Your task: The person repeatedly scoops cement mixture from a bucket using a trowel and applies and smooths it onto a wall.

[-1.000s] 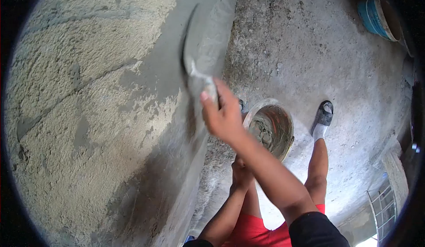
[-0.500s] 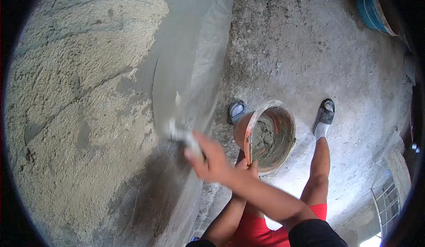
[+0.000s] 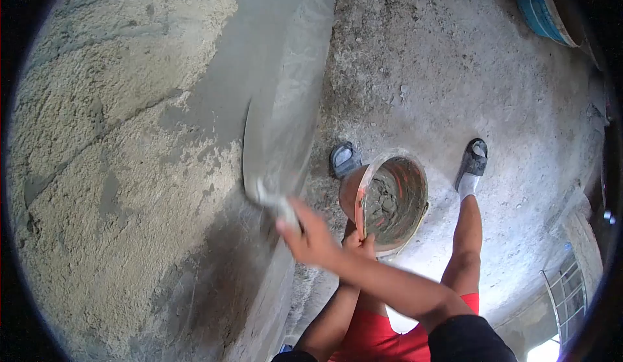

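My right hand point(image 3: 310, 235) is closed round the handle of a trowel point(image 3: 276, 148), slightly blurred. The trowel's long blade lies against the smooth grey mortar near the edge of the wall point(image 3: 130, 167), whose remaining surface is rough and paler. Below and to the right, my left hand point(image 3: 361, 244) grips the rim of an orange bucket point(image 3: 350, 193), partly behind my right forearm. Wet grey mortar point(image 3: 386, 209) sits inside the bucket, which is tilted between my legs.
A blue bucket point(image 3: 542, 14) stands at the upper right on the rough concrete floor point(image 3: 415, 89). My feet in dark sandals point(image 3: 475, 161) are on either side of the orange bucket. A metal grille point(image 3: 566, 297) is at the lower right.
The trowel has moved down along the wall from its higher position, with a small shift to the right lately. The orange bucket's opening shows more fully than a second ago.
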Motion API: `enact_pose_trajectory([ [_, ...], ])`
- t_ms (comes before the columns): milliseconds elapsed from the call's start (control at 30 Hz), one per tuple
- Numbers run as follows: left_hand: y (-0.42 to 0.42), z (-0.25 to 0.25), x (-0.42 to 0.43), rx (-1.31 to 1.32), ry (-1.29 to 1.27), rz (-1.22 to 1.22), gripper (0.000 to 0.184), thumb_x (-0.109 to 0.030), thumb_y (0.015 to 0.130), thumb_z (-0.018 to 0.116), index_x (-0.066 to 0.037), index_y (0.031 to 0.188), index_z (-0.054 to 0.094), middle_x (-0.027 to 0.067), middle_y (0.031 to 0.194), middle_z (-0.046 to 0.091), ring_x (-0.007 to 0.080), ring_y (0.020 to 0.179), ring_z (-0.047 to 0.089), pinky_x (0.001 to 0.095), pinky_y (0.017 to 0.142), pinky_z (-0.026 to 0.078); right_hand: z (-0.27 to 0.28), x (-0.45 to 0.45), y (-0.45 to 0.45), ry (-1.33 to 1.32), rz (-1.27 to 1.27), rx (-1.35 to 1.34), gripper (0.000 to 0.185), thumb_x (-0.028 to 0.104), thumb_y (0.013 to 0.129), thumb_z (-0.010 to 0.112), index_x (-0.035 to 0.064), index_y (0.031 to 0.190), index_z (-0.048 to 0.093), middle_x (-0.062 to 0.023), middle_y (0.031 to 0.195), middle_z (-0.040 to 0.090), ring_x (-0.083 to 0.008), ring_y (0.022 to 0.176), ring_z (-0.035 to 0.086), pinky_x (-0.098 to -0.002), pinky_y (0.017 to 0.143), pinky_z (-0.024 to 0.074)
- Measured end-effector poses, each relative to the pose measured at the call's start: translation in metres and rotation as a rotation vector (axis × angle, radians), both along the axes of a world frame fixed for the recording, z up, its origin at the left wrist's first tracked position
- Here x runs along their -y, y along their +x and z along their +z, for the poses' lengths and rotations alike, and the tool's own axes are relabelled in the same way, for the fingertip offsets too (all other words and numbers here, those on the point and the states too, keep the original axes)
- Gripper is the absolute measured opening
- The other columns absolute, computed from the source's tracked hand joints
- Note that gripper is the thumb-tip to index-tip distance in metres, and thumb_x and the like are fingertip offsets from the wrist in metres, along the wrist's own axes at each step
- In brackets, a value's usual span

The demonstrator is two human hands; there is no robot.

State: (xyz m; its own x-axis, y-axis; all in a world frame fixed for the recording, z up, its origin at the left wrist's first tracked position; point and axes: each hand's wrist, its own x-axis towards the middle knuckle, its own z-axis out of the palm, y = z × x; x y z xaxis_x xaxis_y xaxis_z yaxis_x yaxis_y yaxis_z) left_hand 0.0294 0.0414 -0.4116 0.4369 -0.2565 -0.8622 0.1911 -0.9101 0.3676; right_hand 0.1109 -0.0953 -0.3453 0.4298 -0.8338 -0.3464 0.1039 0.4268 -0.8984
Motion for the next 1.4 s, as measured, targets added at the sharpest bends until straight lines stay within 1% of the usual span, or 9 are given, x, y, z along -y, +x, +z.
enact_pose_trajectory([
  [100,-0.003,-0.013,-0.009,0.246,-0.339,-0.164,0.010,-0.003,0.091,0.061,0.002,0.097,0.068,0.0013,0.074,0.065,0.0115,0.053,0.058,0.0286,0.048,0.048,0.012,-0.010,-0.019,0.072,-0.012,0.045,0.040,0.022,0.098,0.062,-0.0013,0.131,0.056,-0.0161,0.100,0.066,-0.0239,0.094,0.066,-0.0376,0.085,0.0505],
  [333,-0.007,-0.031,-0.028,0.162,-0.430,0.077,0.031,-0.020,0.089,0.071,0.000,0.110,0.060,0.0176,0.098,0.070,0.0288,0.080,0.065,0.0403,0.075,0.052,-0.039,0.081,0.019,0.091,-0.098,-0.056,0.033,0.020,0.098,0.062,-0.0010,0.123,0.058,-0.0201,0.094,0.065,-0.0273,0.087,0.066,-0.0365,0.080,0.0513],
  [533,-0.016,-0.025,-0.019,0.208,-0.182,-0.061,0.006,-0.003,0.092,0.063,0.002,0.091,0.066,-0.0022,0.062,0.054,0.0082,0.045,0.051,0.0270,0.039,0.041,0.021,0.002,-0.028,0.203,0.062,0.027,0.042,0.021,0.097,0.063,-0.0018,0.131,0.055,-0.0228,0.103,0.066,-0.0337,0.096,0.068,-0.0395,0.085,0.0519],
  [667,-0.018,-0.035,-0.049,-0.177,-0.208,0.248,0.037,-0.012,0.093,0.067,0.000,0.126,0.054,0.0076,0.099,0.060,0.0152,0.071,0.061,0.0331,0.058,0.050,-0.026,0.071,-0.006,0.142,-0.039,-0.111,0.036,0.022,0.099,0.060,-0.0003,0.128,0.057,-0.0231,0.102,0.066,-0.0335,0.095,0.068,-0.0398,0.084,0.0518],
  [700,0.044,-0.038,-0.039,-0.638,-0.539,-0.189,0.062,-0.037,0.093,0.067,-0.004,0.140,0.045,0.0154,0.140,0.050,0.0228,0.121,0.051,0.0403,0.102,0.043,-0.038,0.099,0.008,0.119,-0.051,-0.088,0.036,0.023,0.099,0.060,0.0000,0.127,0.057,-0.0240,0.103,0.066,-0.0346,0.095,0.068,-0.0407,0.084,0.0518],
  [733,0.034,-0.032,-0.036,-0.632,-0.536,-0.194,0.062,-0.037,0.093,0.067,-0.004,0.140,0.045,0.0154,0.140,0.050,0.0228,0.121,0.051,0.0403,0.102,0.043,-0.037,0.116,0.018,0.096,-0.065,-0.059,0.037,0.023,0.099,0.060,0.0003,0.127,0.057,-0.0250,0.104,0.067,-0.0357,0.096,0.068,-0.0416,0.083,0.0518],
  [933,-0.022,-0.015,-0.011,0.093,-0.120,0.042,0.019,-0.017,0.085,0.071,-0.001,0.093,0.068,0.0062,0.065,0.065,0.0201,0.058,0.062,0.0366,0.060,0.050,0.024,0.024,0.015,-0.266,-0.161,0.184,0.041,0.023,0.096,0.065,-0.0004,0.129,0.056,-0.0187,0.101,0.065,-0.0251,0.088,0.065,-0.0378,0.080,0.0522],
  [1167,-0.016,-0.007,-0.003,0.059,-0.431,-0.054,0.035,-0.028,0.089,0.069,-0.005,0.116,0.064,0.0138,0.112,0.066,0.0317,0.102,0.063,0.0430,0.086,0.051,-0.048,0.113,0.013,0.241,-0.024,0.058,0.040,0.024,0.097,0.064,0.0021,0.130,0.057,-0.0161,0.105,0.066,-0.0233,0.085,0.065,-0.0373,0.079,0.0524],
  [1400,-0.024,-0.006,-0.001,0.022,-0.037,0.058,0.018,-0.017,0.090,0.070,-0.001,0.093,0.062,0.0026,0.074,0.062,0.0144,0.063,0.055,0.0375,0.060,0.047,0.037,0.044,-0.019,-0.071,0.179,0.323,0.046,0.019,0.094,0.068,0.0054,0.135,0.055,-0.0219,0.120,0.064,-0.0389,0.097,0.065,-0.0406,0.083,0.0530],
])
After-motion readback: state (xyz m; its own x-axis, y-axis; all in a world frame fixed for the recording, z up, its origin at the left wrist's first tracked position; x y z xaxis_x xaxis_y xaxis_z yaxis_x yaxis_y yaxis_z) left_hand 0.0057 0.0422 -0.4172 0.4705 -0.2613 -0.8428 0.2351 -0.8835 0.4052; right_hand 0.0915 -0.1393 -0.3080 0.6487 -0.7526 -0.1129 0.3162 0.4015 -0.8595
